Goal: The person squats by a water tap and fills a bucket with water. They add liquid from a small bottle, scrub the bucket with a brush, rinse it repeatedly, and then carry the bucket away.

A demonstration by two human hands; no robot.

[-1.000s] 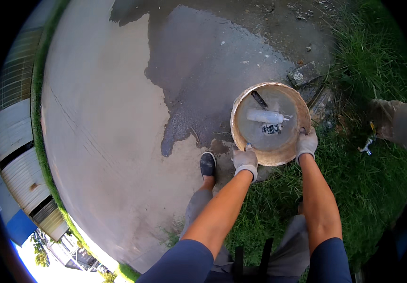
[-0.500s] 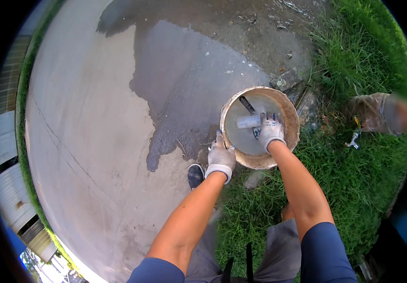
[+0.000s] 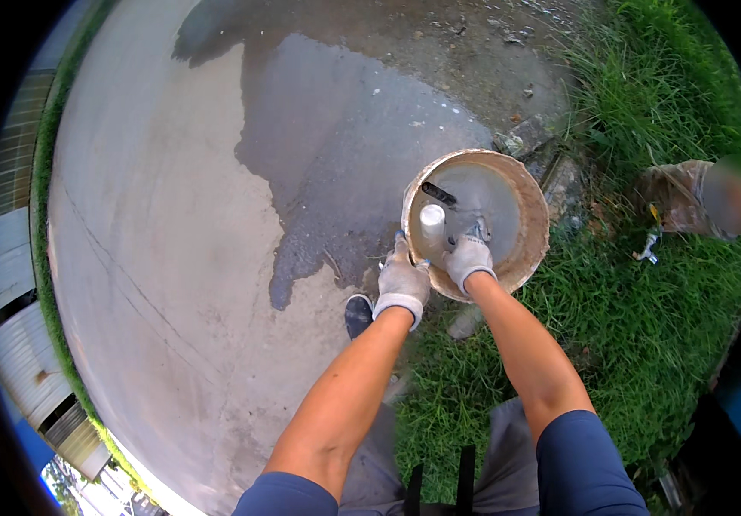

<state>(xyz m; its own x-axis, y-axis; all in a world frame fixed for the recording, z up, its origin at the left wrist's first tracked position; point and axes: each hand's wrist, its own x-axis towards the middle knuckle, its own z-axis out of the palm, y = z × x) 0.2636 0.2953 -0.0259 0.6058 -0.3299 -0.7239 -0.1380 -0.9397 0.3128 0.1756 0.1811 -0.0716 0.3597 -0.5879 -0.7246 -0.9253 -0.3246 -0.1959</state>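
Note:
A round bucket (image 3: 532, 249) with a mud-stained rim holds cloudy grey water. My left hand (image 3: 402, 279), in a pale work glove, grips its near left rim with the fingers over the edge. Inside the bucket, my gloved right hand (image 3: 469, 256) reaches into the water, and its fingertips are partly hidden there. Just left of those fingers a whitish cylinder (image 3: 432, 221) stands roughly upright, apart from the hand. A dark handle-like bar (image 3: 439, 193) slants out of the water near the far left wall.
Wet concrete (image 3: 345, 129) spreads beyond the bucket to the left. Grass (image 3: 628, 344) grows on the right, where a metal tap (image 3: 647, 248) stands near a plastic-wrapped post (image 3: 684, 198). Broken stones (image 3: 525, 138) lie behind the bucket. My shoe (image 3: 358, 316) is by my left hand.
My right hand has come off the whitish cylinder and moved nearer and to the left in the bucket. The cylinder has tipped from lying to upright. My left hand stays on the rim.

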